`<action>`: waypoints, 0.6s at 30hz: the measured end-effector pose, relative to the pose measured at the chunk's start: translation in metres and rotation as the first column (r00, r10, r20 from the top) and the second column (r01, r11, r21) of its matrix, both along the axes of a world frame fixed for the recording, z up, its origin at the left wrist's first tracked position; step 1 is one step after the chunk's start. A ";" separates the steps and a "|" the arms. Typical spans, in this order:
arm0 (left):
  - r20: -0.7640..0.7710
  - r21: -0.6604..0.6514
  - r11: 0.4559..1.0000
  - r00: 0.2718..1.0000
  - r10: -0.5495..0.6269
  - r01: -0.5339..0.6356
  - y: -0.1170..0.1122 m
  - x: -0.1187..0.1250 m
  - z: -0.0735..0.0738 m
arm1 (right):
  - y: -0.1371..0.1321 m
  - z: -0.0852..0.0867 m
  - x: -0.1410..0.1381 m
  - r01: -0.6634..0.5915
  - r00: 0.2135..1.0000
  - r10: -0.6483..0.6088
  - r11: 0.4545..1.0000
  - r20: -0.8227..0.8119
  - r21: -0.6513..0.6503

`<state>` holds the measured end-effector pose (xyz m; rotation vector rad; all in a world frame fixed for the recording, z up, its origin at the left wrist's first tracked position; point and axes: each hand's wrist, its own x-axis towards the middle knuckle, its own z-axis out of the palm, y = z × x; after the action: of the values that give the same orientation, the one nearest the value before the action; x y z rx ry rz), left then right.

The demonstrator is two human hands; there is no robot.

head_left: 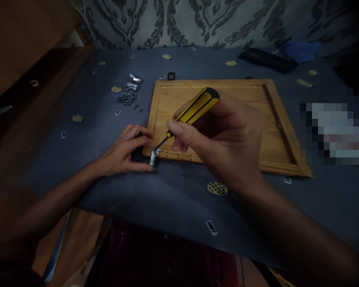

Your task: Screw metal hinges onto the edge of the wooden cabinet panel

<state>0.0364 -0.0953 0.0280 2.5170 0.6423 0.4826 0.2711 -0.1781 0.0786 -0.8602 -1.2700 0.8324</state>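
In my right hand [227, 139] is a screwdriver [194, 107] with a yellow and black handle, held tilted. Its tip reaches down to a metal cabinet hinge [153, 156] at the near left corner of a wooden cabinet door [227, 103]. My left hand [128, 151] rests at that same corner, its thumb by the hinge's lower end and its fingers on the door's left edge. The thumb appears to steady the hinge. Several small dark holes run along the door's near edge. Whether a screw sits under the tip is too small to tell.
Behind the left hand lie more hinges [132, 85], with hooks and screws [128, 97]. A dark long case [267, 59] and a blue cloth [302, 51] lie at the back right. A dark metal piece [171, 75] touches the door's far side. A blue patterned cloth [173, 195] covers the surface.
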 end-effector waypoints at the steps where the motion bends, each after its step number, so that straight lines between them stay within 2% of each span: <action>1: -0.001 -0.004 1.000 1.000 -0.002 0.002 0.000 0.000 0.001 | 0.000 0.001 0.000 0.009 1.000 -0.009 1.000 0.002 -0.007; 7: -0.023 0.010 1.000 1.000 -0.005 0.005 -0.001 0.000 0.004 | 0.008 -0.008 0.002 -0.058 0.998 0.057 0.998 0.039 0.010; 13: -0.036 -0.006 1.000 0.999 0.006 -0.006 0.000 0.000 0.003 | 0.007 -0.014 0.000 -0.006 0.991 0.008 1.000 0.132 -0.018; 18: -0.022 -0.001 1.000 1.000 -0.003 0.003 0.000 0.000 0.004 | 0.007 -0.012 0.001 -0.029 0.989 0.033 0.999 0.143 -0.033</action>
<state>0.0365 -0.0956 0.0318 2.5255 0.6467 0.4537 0.2719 -0.1716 0.0665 -0.9407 -1.4022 0.8282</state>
